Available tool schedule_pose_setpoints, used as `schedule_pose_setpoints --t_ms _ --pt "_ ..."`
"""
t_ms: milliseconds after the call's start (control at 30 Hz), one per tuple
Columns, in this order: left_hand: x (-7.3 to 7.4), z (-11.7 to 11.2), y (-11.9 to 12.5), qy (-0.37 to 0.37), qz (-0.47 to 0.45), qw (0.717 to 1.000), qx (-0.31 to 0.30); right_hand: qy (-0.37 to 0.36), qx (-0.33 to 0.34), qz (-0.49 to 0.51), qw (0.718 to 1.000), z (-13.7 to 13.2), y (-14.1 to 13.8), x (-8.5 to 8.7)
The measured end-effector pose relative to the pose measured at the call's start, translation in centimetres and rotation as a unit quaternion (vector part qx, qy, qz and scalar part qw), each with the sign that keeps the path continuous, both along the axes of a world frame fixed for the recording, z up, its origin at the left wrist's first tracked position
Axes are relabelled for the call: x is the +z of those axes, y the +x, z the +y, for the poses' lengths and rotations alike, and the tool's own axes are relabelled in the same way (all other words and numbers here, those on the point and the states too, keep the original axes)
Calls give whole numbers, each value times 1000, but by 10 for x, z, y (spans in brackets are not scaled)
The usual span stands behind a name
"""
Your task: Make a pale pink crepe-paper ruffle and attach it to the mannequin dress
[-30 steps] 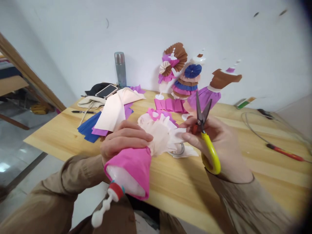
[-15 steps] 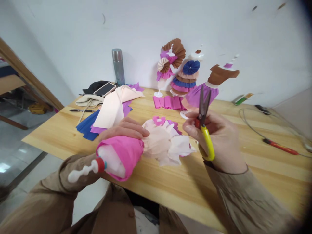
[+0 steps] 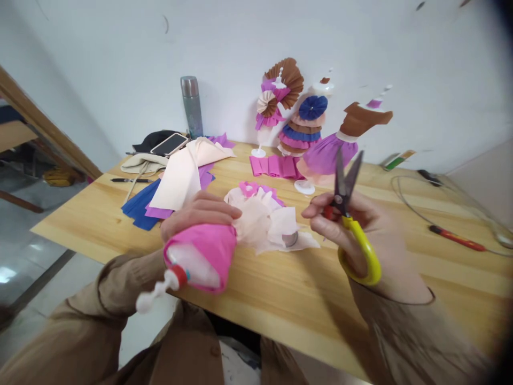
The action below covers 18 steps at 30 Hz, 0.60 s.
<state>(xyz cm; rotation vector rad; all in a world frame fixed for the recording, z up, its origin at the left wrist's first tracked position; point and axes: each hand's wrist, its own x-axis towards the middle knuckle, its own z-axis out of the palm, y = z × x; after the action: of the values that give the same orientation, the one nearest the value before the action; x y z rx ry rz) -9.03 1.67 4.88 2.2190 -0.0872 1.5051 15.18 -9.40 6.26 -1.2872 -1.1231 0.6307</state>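
Observation:
My left hand (image 3: pixel 202 211) is wrapped round a small mannequin (image 3: pixel 202 256), which lies on its side with its white knobbed neck toward me. Pink paper covers its bodice, and a ruffled cream paper skirt (image 3: pixel 258 219) spreads beyond my fingers with pink ruffles behind. A round grey spot shows at the skirt's right end. On the right, my right hand (image 3: pixel 377 230) grips scissors (image 3: pixel 347 198) with yellow and red handles, held above the table. Their blades point up and stand apart, with nothing between them. The fingers under my left palm are hidden.
Three dressed mannequins (image 3: pixel 306 131) stand by the wall, a pink pleated strip (image 3: pixel 276 167) before them. Left lie paper sheets (image 3: pixel 180 179), a phone (image 3: pixel 170 144), a pen (image 3: pixel 132 180) and a flask (image 3: pixel 192 107). Right are a red-handled tool (image 3: pixel 457 238) with wire and a green box (image 3: pixel 398 160).
The scissor blades have spread wider, and my right hand has moved slightly right and down. The mannequin has turned, its neck end shifting right and down and its skirt shifting left.

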Motion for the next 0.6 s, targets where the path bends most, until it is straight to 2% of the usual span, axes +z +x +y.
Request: schedule_pose_setpoints --t_ms 133,233,367,500,600 --pt "11 -16 8 1 -38 999 -15 -22 37 -4 999 8 -8 -1" --pt "15 -20 10 30 -21 999 -24 -21 36 -17 999 9 -9 -7" --pt "16 -16 3 58 22 998 -24 -13 34 -28 999 9 -10 -11" --pt "17 -6 -3 40 25 999 1 -18 3 -8 1000 13 -5 -12" --pt "22 6 -4 16 52 998 10 -53 0 -29 998 21 7 -17"
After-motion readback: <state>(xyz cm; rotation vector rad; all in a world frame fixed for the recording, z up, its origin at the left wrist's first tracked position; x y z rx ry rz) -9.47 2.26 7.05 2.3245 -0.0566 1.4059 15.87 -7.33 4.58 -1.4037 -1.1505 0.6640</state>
